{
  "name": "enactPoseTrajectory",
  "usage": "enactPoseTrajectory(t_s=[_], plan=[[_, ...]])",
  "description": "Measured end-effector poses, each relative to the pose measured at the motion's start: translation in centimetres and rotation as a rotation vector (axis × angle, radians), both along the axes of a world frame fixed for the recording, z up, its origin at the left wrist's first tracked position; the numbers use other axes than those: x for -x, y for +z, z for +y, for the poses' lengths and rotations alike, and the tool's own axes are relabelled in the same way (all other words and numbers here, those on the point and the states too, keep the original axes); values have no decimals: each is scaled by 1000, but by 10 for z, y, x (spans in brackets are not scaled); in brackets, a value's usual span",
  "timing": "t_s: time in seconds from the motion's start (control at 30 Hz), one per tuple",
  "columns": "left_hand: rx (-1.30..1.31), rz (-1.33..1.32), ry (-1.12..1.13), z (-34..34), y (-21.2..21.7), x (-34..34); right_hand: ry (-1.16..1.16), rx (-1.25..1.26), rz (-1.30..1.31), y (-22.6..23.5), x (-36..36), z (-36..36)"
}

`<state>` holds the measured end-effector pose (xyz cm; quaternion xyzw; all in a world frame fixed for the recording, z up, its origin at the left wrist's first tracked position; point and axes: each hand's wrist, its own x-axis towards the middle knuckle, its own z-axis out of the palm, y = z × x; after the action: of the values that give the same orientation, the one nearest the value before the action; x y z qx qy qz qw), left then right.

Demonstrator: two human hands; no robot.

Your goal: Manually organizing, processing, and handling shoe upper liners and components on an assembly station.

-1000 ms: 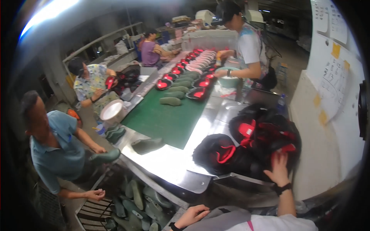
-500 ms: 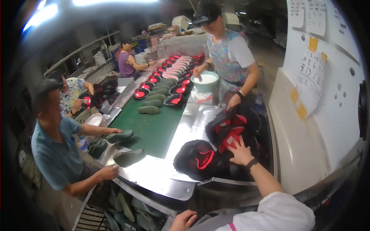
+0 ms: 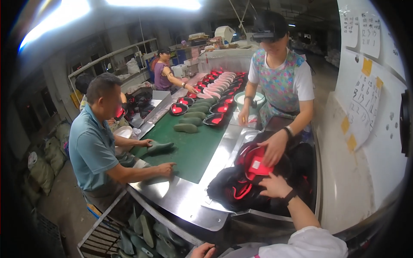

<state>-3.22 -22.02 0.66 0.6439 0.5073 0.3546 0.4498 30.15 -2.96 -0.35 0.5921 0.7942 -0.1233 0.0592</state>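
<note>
Left hand (image 3: 203, 250): at lower frame edge, grip cannot be told. Right hand (image 3: 274, 185): fingers spread flat, released, resting on heap of black-and-red fabric shoe uppers (image 3: 241, 185) on steel table (image 3: 176, 198). Beyond: co-worker's hand (image 3: 273, 148) on same heap.

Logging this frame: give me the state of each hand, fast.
Left hand: at the picture's lower edge, mostly cut off; cannot be told.
Right hand: open, fingers spread on the pile of black-and-red shoe uppers, gripping nothing.
</note>
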Motion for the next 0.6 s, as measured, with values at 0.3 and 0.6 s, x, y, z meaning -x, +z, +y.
enactPoseTrajectory(t_s=[0.3, 0.6], plan=[[50, -23, 35, -5, -5, 7, 422, 112, 755, 3, 97, -69], [72, -475, 560, 10, 1, 41, 288, 400, 908, 0, 132, -83]])
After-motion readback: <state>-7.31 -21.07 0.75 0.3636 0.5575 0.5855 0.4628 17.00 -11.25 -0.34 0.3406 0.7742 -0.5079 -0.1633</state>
